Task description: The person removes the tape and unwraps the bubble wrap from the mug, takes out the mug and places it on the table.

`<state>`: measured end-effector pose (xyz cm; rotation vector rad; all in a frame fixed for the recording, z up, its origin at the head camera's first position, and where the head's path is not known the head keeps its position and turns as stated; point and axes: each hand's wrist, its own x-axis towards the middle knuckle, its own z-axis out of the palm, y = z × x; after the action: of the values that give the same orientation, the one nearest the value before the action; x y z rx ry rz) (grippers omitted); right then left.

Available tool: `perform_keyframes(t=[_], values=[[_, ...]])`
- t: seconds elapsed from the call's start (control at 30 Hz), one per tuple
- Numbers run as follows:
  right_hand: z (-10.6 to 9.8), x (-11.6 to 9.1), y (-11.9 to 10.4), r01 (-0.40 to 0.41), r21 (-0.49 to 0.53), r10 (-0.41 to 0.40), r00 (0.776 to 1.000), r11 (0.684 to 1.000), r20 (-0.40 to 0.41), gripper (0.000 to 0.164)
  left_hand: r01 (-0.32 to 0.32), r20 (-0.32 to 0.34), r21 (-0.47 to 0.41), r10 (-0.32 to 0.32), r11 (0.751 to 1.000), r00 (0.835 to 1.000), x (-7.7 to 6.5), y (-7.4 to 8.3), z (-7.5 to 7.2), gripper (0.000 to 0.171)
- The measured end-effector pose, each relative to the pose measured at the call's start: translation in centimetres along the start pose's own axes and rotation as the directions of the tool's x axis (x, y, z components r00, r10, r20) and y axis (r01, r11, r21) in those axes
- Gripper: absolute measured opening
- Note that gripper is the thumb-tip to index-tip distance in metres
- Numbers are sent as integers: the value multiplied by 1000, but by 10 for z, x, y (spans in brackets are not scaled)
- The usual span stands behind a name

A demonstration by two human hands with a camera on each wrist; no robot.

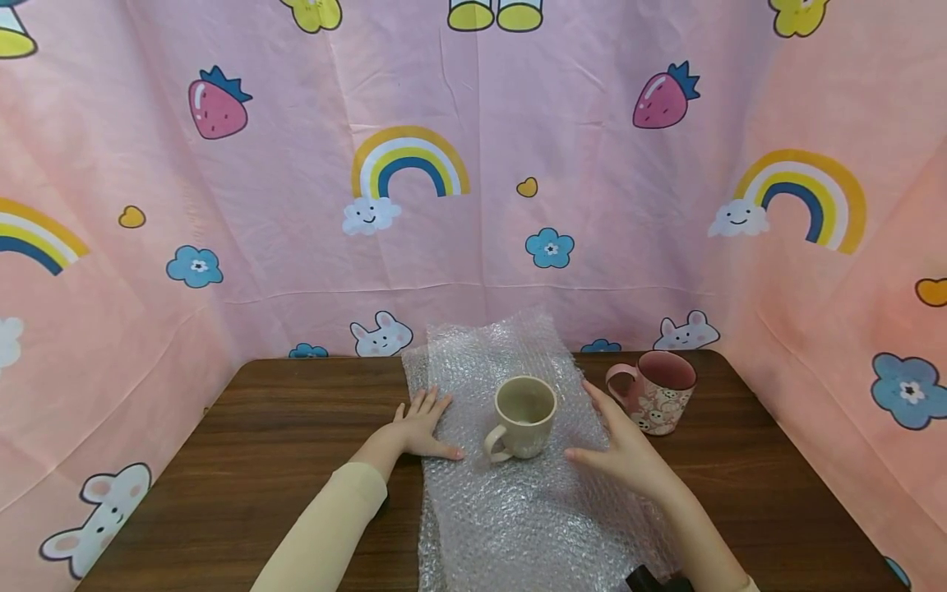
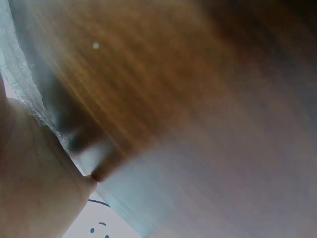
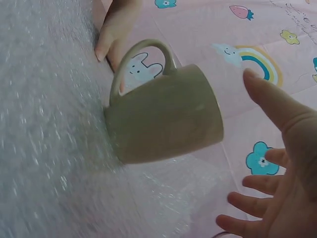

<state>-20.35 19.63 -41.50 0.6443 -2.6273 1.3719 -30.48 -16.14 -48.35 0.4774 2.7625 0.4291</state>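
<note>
A beige-green mug (image 1: 527, 419) stands upright on layered bubble wrap (image 1: 510, 518), its handle toward the lower left. My left hand (image 1: 427, 427) rests on the wrap's left edge with spread fingers, left of the mug. On the other side, my right hand (image 1: 621, 448) is held with its fingers extended and apart from the mug. In the right wrist view the mug (image 3: 166, 116) appears beside that hand (image 3: 277, 168), with a gap between them. The left wrist view shows part of the left hand (image 2: 42, 173) at the wrap's edge; its fingers are mostly hidden.
A pink mug (image 1: 658, 395) with a pale printed pattern stands at the back right of the dark wooden table (image 1: 296, 460), just beyond the right hand. A pink patterned cloth (image 1: 481, 247) hangs behind and along both sides. A small black object (image 1: 654, 580) shows near the right forearm.
</note>
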Motion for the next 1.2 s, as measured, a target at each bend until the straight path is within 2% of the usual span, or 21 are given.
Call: perform_keyframes(t=[0.37,0.67,0.87,1.1,1.2], values=[[21,13,2,-29,105,38,996,994,-82,95,1,4,-8,-1,1000,1000,-1,0,-1,120],[40,25,12,-68,238,91,992,969,-87,95,10,17,10,-11,1000,1000,3,-2,0,122],[54,31,20,-48,308,75,994,950,-77,101,4,9,-2,-4,1000,1000,1,-2,0,121],[54,28,-10,-69,377,84,996,924,-24,99,2,18,6,-2,1000,1000,-3,1,-2,120],[58,30,-7,-82,418,94,996,905,-8,102,-3,28,10,3,1000,1000,-8,6,-8,119]])
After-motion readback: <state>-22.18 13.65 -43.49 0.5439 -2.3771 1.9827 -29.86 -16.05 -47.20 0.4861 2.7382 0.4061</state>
